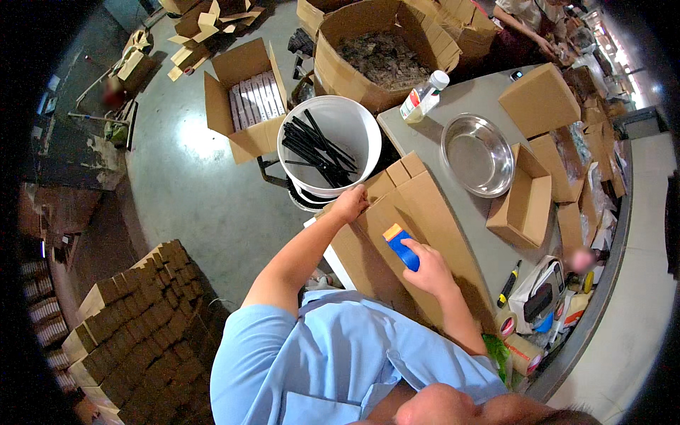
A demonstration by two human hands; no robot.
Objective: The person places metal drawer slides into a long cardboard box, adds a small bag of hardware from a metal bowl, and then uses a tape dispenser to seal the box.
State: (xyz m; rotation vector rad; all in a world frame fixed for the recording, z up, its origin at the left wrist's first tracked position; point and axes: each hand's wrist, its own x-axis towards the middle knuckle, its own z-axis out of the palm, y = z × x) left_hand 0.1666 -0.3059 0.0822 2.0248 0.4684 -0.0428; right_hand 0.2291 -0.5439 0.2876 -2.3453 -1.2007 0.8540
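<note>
A flattened brown cardboard carton (423, 202) lies across the near part of the grey table, in front of me. My left hand (350, 203) is at its left edge, close to the bucket, with its fingers curled on the cardboard. In my right hand (431, 273) is a blue handheld tool with a yellow-orange front edge (402, 248); its exact kind I cannot make out. I hold it over the middle of the carton. Whether its edge touches the cardboard is unclear.
Left of the table, a white bucket (365, 134) holds several black rods. A steel bowl (489, 131), a clear bottle (423, 99), an open small box (530, 205) and a yellow-black cutter (509, 283) are on the table (418, 138). Stacked cardboard (142, 326) stands lower left. Another person works at upper right.
</note>
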